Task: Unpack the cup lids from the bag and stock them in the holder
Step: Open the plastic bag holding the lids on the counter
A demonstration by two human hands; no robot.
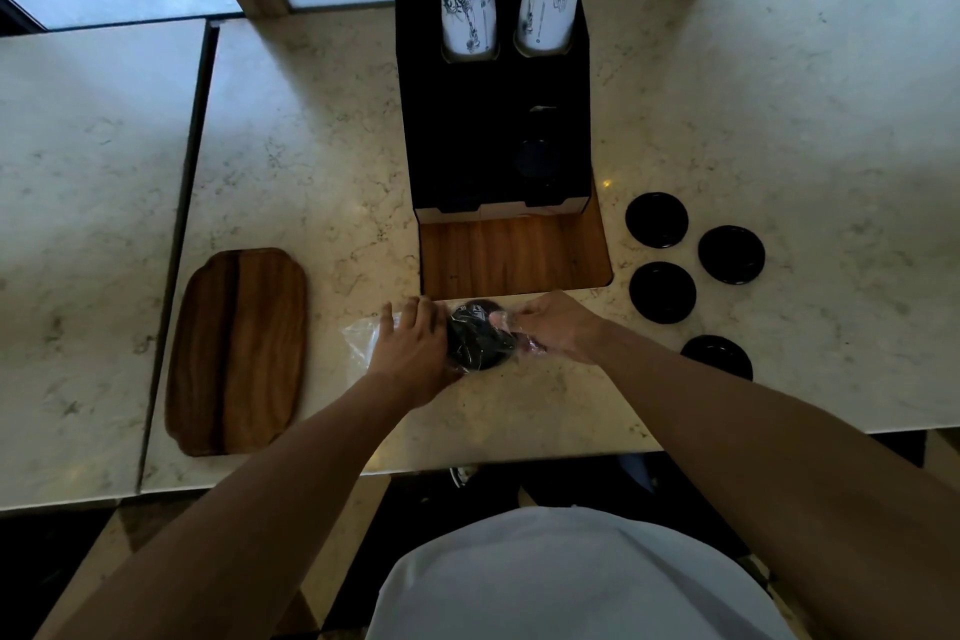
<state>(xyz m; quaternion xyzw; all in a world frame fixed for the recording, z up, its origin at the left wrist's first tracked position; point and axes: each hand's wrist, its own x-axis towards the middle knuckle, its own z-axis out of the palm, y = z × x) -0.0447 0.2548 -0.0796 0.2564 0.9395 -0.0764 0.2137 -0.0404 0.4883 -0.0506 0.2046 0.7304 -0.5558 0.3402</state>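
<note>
A clear plastic bag (363, 335) lies on the marble counter in front of the holder, with a stack of black cup lids (478, 338) inside it. My left hand (413, 343) presses on the bag's left part, fingers spread over the plastic. My right hand (558, 325) grips the bag's right end beside the lids. The black holder (493, 120) stands behind, with a wooden base (514, 255); a dark lid slot (537, 156) shows in its sloped face. Several loose black lids lie to the right, such as one lid (656, 220) and another lid (731, 255).
Two stacks of printed paper cups (467, 0) stand upside down in the holder's back. A wooden tray (239, 351) lies on the counter at the left. The counter's front edge (519, 457) runs just below my forearms. A seam (176, 244) splits the counter at the left.
</note>
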